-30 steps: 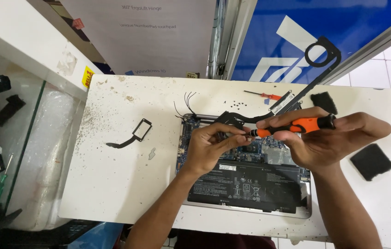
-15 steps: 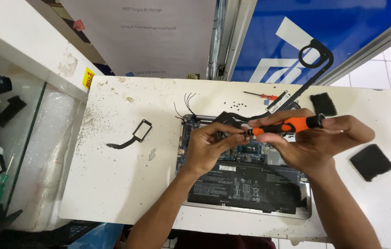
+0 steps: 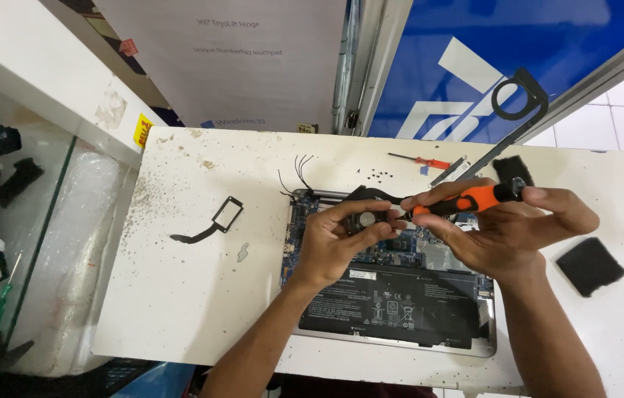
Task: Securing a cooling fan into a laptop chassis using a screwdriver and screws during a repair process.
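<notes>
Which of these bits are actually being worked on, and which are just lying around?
In use: left hand gripping a small black part; right hand holding an orange-handled screwdriver; opened laptop.
Lying about: black frame piece, red screwdriver, black pad, loose screws.

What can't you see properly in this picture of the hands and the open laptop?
- Screwdriver tip: hidden between the left hand and right hand holding the orange screwdriver, head view.
- Small round part: mostly covered by left fingers.
- Laptop boards: partly hidden beneath both hands.
- Tiny screws on the table: too small to count.
</notes>
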